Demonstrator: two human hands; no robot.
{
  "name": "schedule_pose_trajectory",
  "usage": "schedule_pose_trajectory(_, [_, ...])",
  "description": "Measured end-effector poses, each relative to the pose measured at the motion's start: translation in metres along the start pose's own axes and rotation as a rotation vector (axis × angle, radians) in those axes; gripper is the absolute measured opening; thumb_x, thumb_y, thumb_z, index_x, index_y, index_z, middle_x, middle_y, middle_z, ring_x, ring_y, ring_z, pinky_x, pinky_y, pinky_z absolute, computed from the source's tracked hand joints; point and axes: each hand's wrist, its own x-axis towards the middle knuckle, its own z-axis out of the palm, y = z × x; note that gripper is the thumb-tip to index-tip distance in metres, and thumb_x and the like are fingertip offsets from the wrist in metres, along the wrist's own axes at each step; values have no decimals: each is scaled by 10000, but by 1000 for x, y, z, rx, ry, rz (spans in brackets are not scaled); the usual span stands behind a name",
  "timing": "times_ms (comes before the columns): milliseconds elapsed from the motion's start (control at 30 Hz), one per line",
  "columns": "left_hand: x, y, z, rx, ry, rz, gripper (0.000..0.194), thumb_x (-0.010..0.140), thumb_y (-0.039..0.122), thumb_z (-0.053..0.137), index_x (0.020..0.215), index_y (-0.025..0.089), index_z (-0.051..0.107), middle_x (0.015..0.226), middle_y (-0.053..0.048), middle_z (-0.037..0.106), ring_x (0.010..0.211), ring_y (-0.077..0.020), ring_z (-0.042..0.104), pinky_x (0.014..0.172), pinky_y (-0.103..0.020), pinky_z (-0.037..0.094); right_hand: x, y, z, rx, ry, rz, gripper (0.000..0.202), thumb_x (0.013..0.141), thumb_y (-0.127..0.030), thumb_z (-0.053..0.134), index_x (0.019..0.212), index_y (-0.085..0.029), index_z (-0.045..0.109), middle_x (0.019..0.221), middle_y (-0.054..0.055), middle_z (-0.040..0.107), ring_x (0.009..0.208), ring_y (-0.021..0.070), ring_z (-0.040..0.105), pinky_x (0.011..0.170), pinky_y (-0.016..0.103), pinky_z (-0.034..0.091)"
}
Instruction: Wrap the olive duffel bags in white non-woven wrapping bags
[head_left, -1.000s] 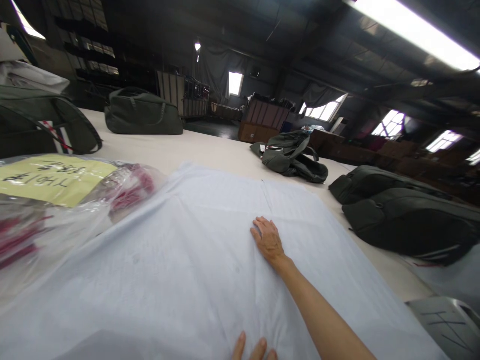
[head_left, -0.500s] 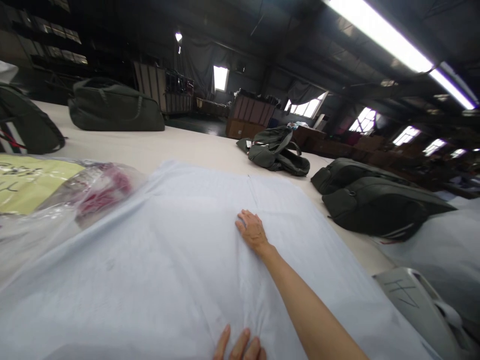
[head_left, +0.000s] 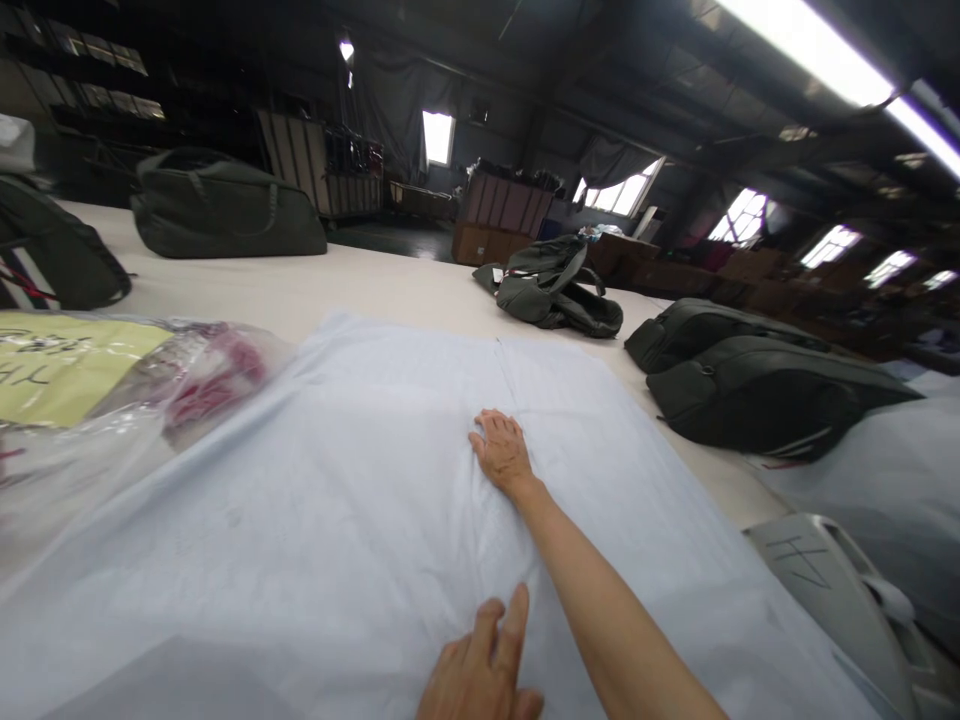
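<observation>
A large, thin, pale bluish-white sheet point(head_left: 337, 500) lies spread over the table in front of me, with soft creases near my hands. My right hand point(head_left: 502, 450) rests palm down on its middle, fingers slightly spread, the forearm reaching in from the lower right. Closer to me, at the bottom of the view, my left hand point(head_left: 476, 665) is over the same sheet. Its index finger is stretched forward, the others are more bent and the thumb sticks out to the right. Neither hand appears to grasp anything.
Dark green bags point(head_left: 225, 210) stand at the back left, with more bags point(head_left: 765, 395) at the right and a slumped one point(head_left: 555, 290) at the far middle. Clear plastic with a yellow paper point(head_left: 75, 370) lies left. A grey marked device point(head_left: 810, 565) sits at the right edge.
My left hand has moved forward and further into view, its index finger now extended. My right hand stays in nearly the same place on the sheet. The view has shifted slightly.
</observation>
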Motion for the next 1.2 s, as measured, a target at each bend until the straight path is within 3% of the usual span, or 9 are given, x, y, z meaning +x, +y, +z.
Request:
schedule_pose_trajectory(133, [36,18,-46,6,-304,-96,747,826,67,514,1516,230,281,1518,-192,378,764,-180,724,606,-228,549,-1,0,0,21,2,0,296,934,-289,506,1216,-213,555,1357,96,570,1339,242,415,1155,480,221])
schedule_pose_trajectory(267, [78,22,-63,154,-357,-168,644,829,-49,433,1454,94,373,1117,-185,678,762,-200,724,621,-243,549,-2,-1,-3,39,6,5,291,922,-286,529,1199,-207,568,1338,100,583,1331,250,421,1153,484,226])
schedule_pose_trajectory(433, [108,6,-47,214,-245,-61,362,879,-26,394,1109,132,625,862,-80,683,772,-200,706,676,-292,556,-1,-1,-2,42,19,-3,294,922,-292,532,1202,-210,567,1336,95,587,1331,248,425,1154,482,232])
schedule_pose_trajectory(500, [111,-4,-38,215,-162,10,301,906,12,410,1019,164,643,1006,-90,691,967,-224,683,849,-376,552,0,-1,-2,43,19,-2,293,921,-293,532,1202,-213,566,1341,94,585,1335,245,423,1156,480,230])
schedule_pose_trajectory(600, [110,-19,-23,184,10,115,151,918,210,562,1039,192,651,1386,-109,551,1330,-296,463,1099,-525,394,2,-1,-1,41,11,14,290,918,-293,536,1196,-215,564,1358,92,576,1338,244,420,1152,489,237])
schedule_pose_trajectory(767, [103,-30,-6,96,-25,-11,396,866,285,650,1252,219,593,1481,-62,472,1412,-304,344,1156,-566,309,2,3,-1,53,-22,30,301,920,-312,535,1205,-219,553,1375,76,558,1339,220,417,1162,464,234])
schedule_pose_trajectory(933, [103,-26,-12,94,-89,-28,586,866,254,625,1423,194,452,1485,-76,461,1409,-295,351,1162,-551,301,13,5,-5,124,-70,53,320,888,-305,573,1186,-191,590,1309,110,600,1282,260,480,1129,484,292])
schedule_pose_trajectory(1100, [101,-27,-17,138,-91,-11,518,868,179,565,1381,229,518,1481,-55,457,1402,-287,362,1155,-538,306,22,3,-46,164,-41,87,343,905,-334,561,1216,-195,609,1260,80,655,1189,207,577,1051,366,423])
schedule_pose_trajectory(1200, [103,-34,-12,188,-72,29,478,892,178,497,1368,188,537,1473,-79,451,1388,-310,380,1136,-570,309,-3,23,-92,142,57,111,318,957,-342,469,1216,-223,610,1258,31,661,1167,145,590,1038,276,429])
